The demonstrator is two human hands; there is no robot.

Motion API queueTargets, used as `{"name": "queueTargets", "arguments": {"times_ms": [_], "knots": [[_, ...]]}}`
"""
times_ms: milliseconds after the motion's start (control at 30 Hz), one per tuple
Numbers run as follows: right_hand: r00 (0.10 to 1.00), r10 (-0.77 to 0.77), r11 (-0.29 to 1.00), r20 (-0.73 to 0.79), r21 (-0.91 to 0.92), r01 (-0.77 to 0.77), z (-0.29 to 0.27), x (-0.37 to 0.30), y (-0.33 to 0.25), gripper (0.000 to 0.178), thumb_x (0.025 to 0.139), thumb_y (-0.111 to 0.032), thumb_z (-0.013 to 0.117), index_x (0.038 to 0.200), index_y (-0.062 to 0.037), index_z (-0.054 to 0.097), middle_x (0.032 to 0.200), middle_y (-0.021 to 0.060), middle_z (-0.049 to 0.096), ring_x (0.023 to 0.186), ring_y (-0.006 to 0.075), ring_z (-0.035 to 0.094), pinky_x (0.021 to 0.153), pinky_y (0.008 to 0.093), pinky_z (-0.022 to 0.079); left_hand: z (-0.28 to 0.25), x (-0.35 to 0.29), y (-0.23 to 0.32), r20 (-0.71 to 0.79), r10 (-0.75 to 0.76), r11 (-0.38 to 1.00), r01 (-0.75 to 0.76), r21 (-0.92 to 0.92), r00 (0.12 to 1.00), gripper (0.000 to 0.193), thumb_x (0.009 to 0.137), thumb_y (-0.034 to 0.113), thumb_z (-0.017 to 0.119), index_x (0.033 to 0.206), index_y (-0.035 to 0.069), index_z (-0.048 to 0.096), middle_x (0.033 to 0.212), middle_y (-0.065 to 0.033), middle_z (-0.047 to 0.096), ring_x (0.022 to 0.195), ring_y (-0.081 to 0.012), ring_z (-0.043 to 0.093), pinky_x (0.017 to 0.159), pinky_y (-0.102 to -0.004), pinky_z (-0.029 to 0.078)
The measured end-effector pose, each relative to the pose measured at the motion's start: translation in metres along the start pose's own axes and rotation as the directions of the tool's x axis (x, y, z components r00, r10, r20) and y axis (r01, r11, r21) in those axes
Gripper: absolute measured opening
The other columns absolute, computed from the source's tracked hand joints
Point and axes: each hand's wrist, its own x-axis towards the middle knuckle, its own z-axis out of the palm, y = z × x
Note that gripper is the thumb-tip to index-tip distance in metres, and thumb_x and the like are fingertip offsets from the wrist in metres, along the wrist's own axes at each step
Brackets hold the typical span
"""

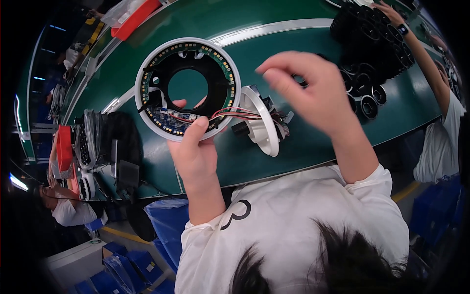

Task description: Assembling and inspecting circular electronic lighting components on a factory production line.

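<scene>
My left hand (196, 147) grips a round white lamp housing (139, 93) with a circle of small LEDs and a black inner ring around an open hole. The thumb presses near the lower rim, beside a blue circuit board (172, 119); fingertips show through the hole. Thin red, black and white wires (240, 113) run from the board to a white round part (264, 128), tilted on edge, with electronics on it. My right hand (311, 90) is raised above and right of that part, slightly blurred. Its thumb and forefinger tips are pinched close together; whatever they hold, if anything, is too small to make out.
The green worktable (279, 49) carries a heap of black round parts (372, 44) at the right, where another person's arm (423, 61) reaches in. A red bin (137, 20) stands at the far left; plastic-wrapped parts (90, 139) lie at the left. Blue bins (127, 269) sit below.
</scene>
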Motion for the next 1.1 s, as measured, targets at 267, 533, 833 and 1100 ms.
{"name": "queueTargets", "arguments": {"times_ms": [267, 533, 833, 1100], "knots": [[0.965, 0.109, 0.636, 0.237, -0.763, 0.116, -0.017, -0.028, 0.051, 0.015, 0.070, -0.018, 0.065, 0.083, -0.0104, 0.064, 0.084, 0.0018, 0.058, 0.092, 0.0181, 0.052, 0.092, 0.0397, 0.034, 0.003, -0.003, -0.001, 0.062, -0.097, 0.984, 0.105, -0.142, 0.993, 0.045, 0.072, -0.004, 0.056, 0.113, 0.002, 0.039, 0.108, -0.0230, 0.051, 0.100, -0.0286, 0.056, 0.082, -0.0369, 0.050], [0.941, 0.194, 0.542, 0.276, -0.830, 0.132, -0.010, -0.028, 0.056, 0.012, 0.071, -0.013, 0.062, 0.082, -0.0109, 0.064, 0.077, 0.0014, 0.058, 0.084, 0.0172, 0.054, 0.094, 0.0406, 0.033, 0.010, -0.006, -0.003, 0.083, -0.050, 0.991, 0.060, -0.121, 0.995, 0.049, 0.072, -0.005, 0.056, 0.116, 0.001, 0.037, 0.111, -0.0236, 0.048, 0.101, -0.0315, 0.055, 0.083, -0.0414, 0.050], [0.806, -0.592, 0.726, -0.034, -0.456, 0.514, -0.020, 0.002, -0.026, 0.016, 0.062, -0.009, 0.068, 0.078, -0.0099, 0.064, 0.079, 0.0026, 0.061, 0.084, 0.0213, 0.055, 0.078, 0.0322, 0.041, 0.009, -0.010, -0.010, 0.043, -0.004, 1.000, 0.005, -0.016, 0.999, 0.056, 0.069, -0.012, 0.059, 0.118, -0.003, 0.033, 0.107, -0.0149, 0.047, 0.101, -0.0293, 0.055, 0.082, -0.0336, 0.050], [0.790, -0.502, 0.598, 0.353, -0.519, 0.611, 0.025, 0.014, -0.030, 0.006, 0.061, -0.013, 0.058, 0.056, -0.0146, 0.062, 0.061, -0.0047, 0.052, 0.079, 0.0112, 0.052, 0.099, 0.0389, 0.029, 0.013, -0.015, -0.011, 0.088, 0.072, 0.995, -0.078, 0.070, 0.994, 0.046, 0.075, -0.008, 0.058, 0.116, -0.003, 0.039, 0.099, -0.0122, 0.055, 0.088, -0.0178, 0.059, 0.077, -0.0296, 0.049]]}}
